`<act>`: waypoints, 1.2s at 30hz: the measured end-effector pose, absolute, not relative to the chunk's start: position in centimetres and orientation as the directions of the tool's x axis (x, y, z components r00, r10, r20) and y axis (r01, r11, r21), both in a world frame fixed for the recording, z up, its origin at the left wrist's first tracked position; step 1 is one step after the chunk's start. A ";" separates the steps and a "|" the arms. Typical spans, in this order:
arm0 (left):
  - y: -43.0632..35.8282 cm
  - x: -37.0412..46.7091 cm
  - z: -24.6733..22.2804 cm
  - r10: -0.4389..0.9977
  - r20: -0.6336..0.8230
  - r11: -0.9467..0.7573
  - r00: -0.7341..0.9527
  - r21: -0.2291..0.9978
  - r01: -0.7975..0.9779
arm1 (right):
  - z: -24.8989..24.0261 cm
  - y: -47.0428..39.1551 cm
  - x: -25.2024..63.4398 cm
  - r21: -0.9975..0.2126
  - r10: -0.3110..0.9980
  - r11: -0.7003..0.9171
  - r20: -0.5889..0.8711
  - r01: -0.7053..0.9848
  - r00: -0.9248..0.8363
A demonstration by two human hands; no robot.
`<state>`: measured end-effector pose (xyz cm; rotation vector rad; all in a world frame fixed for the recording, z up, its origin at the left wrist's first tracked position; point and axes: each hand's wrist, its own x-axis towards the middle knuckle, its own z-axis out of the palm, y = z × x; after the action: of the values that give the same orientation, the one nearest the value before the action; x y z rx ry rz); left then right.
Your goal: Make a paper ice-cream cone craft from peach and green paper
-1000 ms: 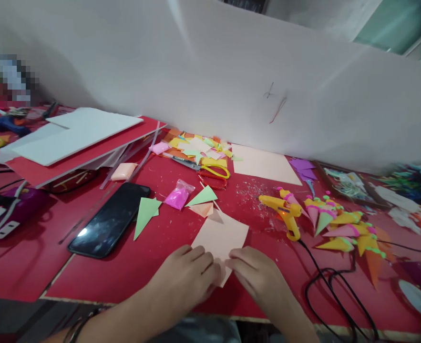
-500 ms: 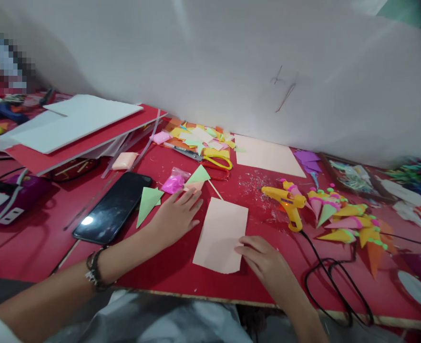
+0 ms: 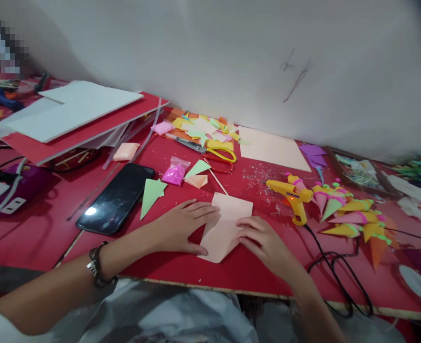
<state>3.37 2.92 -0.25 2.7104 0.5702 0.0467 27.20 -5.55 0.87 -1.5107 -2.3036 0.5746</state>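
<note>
A pale peach sheet of paper (image 3: pixel 226 224) lies in front of me on the red table. My left hand (image 3: pixel 187 226) rests over its left edge, fingers stretched out and flat, thumb near the lower left corner. At the right edge, my right hand (image 3: pixel 258 240) has its fingers bent round the paper, and the lower right corner looks lifted or folded there; the fingertips' grip is partly hidden. Just beyond the sheet are a thin stick (image 3: pixel 218 183), a folded peach paper piece (image 3: pixel 196 180), green paper pieces (image 3: pixel 151 195) and a bag of bright pink material (image 3: pixel 175 171).
A black phone (image 3: pixel 117 197) lies left. To the right are a yellow glue gun (image 3: pixel 292 195) with its black cord and several decorated paper cones (image 3: pixel 349 214). Scissors (image 3: pixel 220 153), paper scraps (image 3: pixel 199 127) and a larger peach sheet (image 3: pixel 272 147) lie toward the wall. White boards (image 3: pixel 74 109) are stacked left.
My left hand has moved right and down from the small paper pieces onto the sheet. My right hand has shifted slightly up, and the sheet's lower right corner now looks bent.
</note>
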 end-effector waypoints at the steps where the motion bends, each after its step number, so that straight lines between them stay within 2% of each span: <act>1: 3.0 3.4 -0.3 0.391 -0.043 -0.848 0.919 0.371 0.378 | 0.9 -5.2 26.9 -0.496 0.920 0.363 0.057 0.789 -0.387; 3: 3.1 3.4 -0.4 0.396 -0.045 -0.841 0.917 0.384 0.382 | 0.9 -4.5 26.3 -0.441 0.926 0.361 0.067 0.822 -0.371; 6: 3.2 3.3 -0.6 0.417 -0.043 -0.826 0.908 0.400 0.398 | 1.1 -3.5 25.5 -0.291 0.936 0.350 0.082 0.890 -0.342; 10: 3.3 3.2 -0.5 0.417 -0.028 -0.817 0.909 0.427 0.388 | 1.1 -2.4 24.9 -0.161 0.914 0.406 0.058 0.900 -0.402; 16: 3.0 3.7 0.1 0.506 -0.013 -0.750 0.862 0.486 0.448 | 0.5 -1.3 24.6 -0.117 0.895 0.446 0.048 0.887 -0.444; 21: 2.3 4.2 -0.7 0.616 0.028 -0.713 0.787 0.443 0.543 | 0.1 -0.8 24.4 -0.077 0.886 0.463 0.078 0.883 -0.458; 27: 2.2 4.1 -1.0 0.636 0.014 -0.714 0.771 0.390 0.582 | -0.4 -0.6 24.3 -0.044 0.883 0.466 0.087 0.884 -0.461; 36: 2.3 4.1 -0.9 0.619 0.010 -0.729 0.785 0.378 0.570 | -0.4 -0.6 24.0 0.010 0.904 0.423 0.062 0.906 -0.423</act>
<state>4.11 2.27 -0.88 2.6200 0.9054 0.1912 23.95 -0.60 -0.38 -1.6615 -2.6105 -0.0650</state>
